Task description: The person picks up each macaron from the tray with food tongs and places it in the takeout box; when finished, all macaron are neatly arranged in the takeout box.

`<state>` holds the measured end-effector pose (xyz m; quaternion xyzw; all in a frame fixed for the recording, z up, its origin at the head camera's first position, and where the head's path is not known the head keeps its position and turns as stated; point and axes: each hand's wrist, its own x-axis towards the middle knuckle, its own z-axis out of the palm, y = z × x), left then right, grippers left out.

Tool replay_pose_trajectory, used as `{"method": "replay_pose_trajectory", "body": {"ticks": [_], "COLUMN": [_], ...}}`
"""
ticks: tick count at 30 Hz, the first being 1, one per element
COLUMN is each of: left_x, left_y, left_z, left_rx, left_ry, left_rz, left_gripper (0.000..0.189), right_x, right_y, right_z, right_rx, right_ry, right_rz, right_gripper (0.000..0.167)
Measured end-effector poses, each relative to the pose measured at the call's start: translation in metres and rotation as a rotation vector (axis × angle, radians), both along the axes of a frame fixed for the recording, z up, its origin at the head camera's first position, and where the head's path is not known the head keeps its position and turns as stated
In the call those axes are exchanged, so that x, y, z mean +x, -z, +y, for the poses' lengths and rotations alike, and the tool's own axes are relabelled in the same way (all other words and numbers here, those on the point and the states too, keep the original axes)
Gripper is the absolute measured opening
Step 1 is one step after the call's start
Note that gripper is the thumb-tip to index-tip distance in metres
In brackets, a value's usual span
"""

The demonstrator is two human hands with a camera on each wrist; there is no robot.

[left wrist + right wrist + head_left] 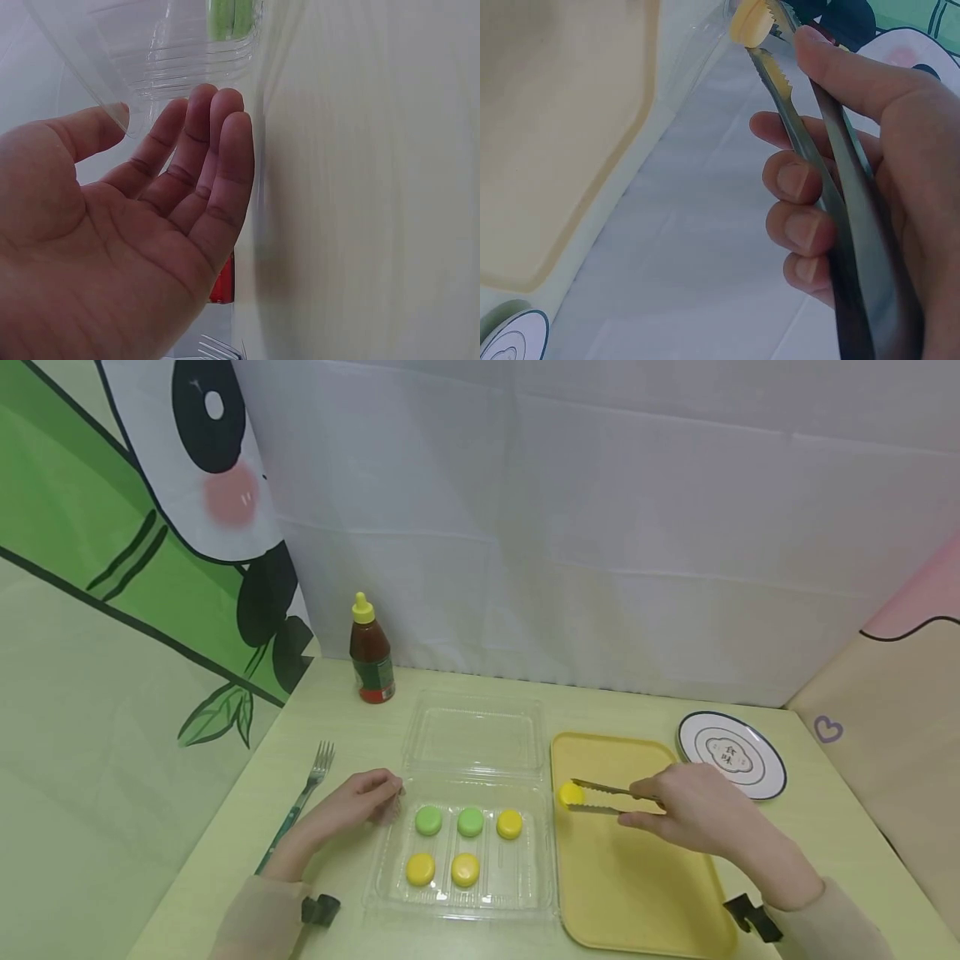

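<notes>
My right hand (693, 806) holds metal tongs (836, 172), thumb on one arm and fingers curled round the other. Between their toothed tips is a yellow macaron (571, 794), over the left side of the yellow tray (637, 893); I cannot tell whether it is lifted. My left hand (367, 799) is at the left edge of a clear plastic container (480, 906), fingers loosely bent and near its outer wall, thumb by the rim. Inside the container sit two green macarons (428, 820) in the far row, with a yellow macaron (509, 824) beside them. Two more yellow macarons (465, 870) lie nearer.
The container's lid (476, 739) lies folded back behind it. A sauce bottle (371, 652) stands at the back left. On the left lies a fork (303, 797) with a green handle. A white plate (731, 754) is behind the tray, close to my right hand.
</notes>
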<state>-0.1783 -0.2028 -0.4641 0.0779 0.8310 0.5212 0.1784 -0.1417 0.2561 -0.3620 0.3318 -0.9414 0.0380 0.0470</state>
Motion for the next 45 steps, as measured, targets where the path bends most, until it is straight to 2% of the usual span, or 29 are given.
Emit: {"method": "replay_pose_trajectory", "body": {"ticks": [2,10,23,31,36,45], "left_x": [0.000,0.000,-0.001,-0.002,-0.002,-0.002], "left_y": [0.000,0.000,0.002,0.003,0.002,0.003], "left_z": [0.000,0.000,0.000,0.000,-0.001,0.000], "left_rx": [-0.002,-0.016,-0.022,-0.021,-0.018,-0.016], "left_ry": [0.000,-0.004,-0.003,0.002,0.005,0.007], "left_rz": [-0.002,-0.003,0.001,0.006,0.001,0.008], "left_gripper": [0.030,0.030,0.029,0.029,0.029,0.029], "right_x": [0.001,0.003,0.006,0.007,0.008,0.012], "right_y": [0.001,0.002,0.010,0.017,0.021,0.019], "right_z": [-0.002,-0.012,-0.029,-0.039,-0.045,-0.055], "right_rx": [-0.007,-0.031,-0.051,-0.063,-0.058,-0.008], "right_ry": [-0.016,-0.058,-0.113,-0.160,-0.168,-0.171], "right_rz": [0.005,0.017,0.012,0.025,-0.008,-0.046], "right_gripper": [0.027,0.047,0.045,0.051,0.051,0.043]}}
